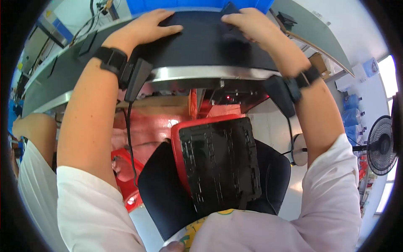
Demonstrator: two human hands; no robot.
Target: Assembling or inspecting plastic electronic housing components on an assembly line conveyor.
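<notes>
My left hand [145, 27] lies on the dark conveyor-like surface [189, 46] near its far edge, fingers apart and nothing in them. Across from it, my right hand [256, 27] pinches a small dark flat piece [229, 9], which sticks up past the fingers; blur hides its exact kind. A black moulded plastic tray [222, 159] with shallow recesses rests over my lap, on top of a red plastic piece [178, 161]. Neither hand touches the tray.
A metal rail [210, 72] edges the surface. Wrist straps carry black devices with hanging cables. A co-worker's arm [40, 130] is at the left. A black fan [381, 145] stands at the right. Dark flat pieces [87, 43] lie on the surface's left part. Blue panels [201, 4] rise behind.
</notes>
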